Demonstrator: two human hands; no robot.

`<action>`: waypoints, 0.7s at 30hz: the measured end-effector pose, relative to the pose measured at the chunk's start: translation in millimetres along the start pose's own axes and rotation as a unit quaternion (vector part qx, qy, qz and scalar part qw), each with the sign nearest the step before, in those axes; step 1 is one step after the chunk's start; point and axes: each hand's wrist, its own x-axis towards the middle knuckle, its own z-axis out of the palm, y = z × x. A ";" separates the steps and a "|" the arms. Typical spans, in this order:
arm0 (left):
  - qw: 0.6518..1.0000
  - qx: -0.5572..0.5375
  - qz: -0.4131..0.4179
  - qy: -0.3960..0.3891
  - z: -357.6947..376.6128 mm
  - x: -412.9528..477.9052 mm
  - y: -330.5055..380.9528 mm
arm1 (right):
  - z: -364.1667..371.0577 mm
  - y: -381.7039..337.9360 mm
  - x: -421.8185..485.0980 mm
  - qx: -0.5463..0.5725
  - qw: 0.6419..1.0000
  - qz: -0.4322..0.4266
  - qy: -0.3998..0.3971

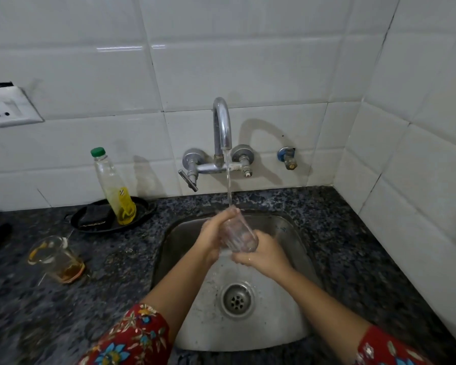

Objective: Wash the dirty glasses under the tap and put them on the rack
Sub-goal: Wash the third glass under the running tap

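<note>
We find the left hand (215, 234) curled round the upper part of a clear glass (239, 237), fingers at its rim, and the right hand (265, 258) gripping its base. The glass is held tilted above the sink (184, 233), its mouth directly under the water stream (229, 185) from the tap (223, 127). Below the grip lies the drain (237, 300). Well left of the grip, a second glass (55, 259) with amber residue sits on the countertop (353, 246). Beyond it, a bottle (113, 185) stands in a black tray (95, 222).
</note>
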 end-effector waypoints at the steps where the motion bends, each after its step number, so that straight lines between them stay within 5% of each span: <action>1: 0.998 -0.031 0.000 -0.047 -1.5 -2.8 2.6 | -1.8 -1.4 -1.8 0.144 0.986 0.035 -0.082; 4: 0.990 -0.060 0.018 -0.128 0.7 -9.9 8.8 | -2.2 -3.8 -7.1 0.324 0.923 0.091 -0.187; 8: 0.994 0.076 0.073 -0.006 17.4 -16.2 11.7 | 15.8 -5.9 -1.9 0.149 0.988 0.047 -0.006; 13: 0.989 -0.008 -0.001 -0.149 -0.2 -18.0 23.8 | 2.6 -8.7 -5.7 0.326 0.915 0.087 -0.221; 16: 0.993 0.074 0.067 -0.066 6.2 -16.1 20.1 | 15.0 -6.1 5.7 0.214 0.971 0.050 -0.099; 18: 0.993 0.090 0.082 -0.009 12.6 -15.6 20.1 | 22.2 -7.7 10.7 0.205 0.977 0.043 -0.033; 21: 0.993 0.042 0.020 -0.111 4.0 -13.7 27.0 | 11.7 -10.4 8.1 0.291 0.939 0.074 -0.168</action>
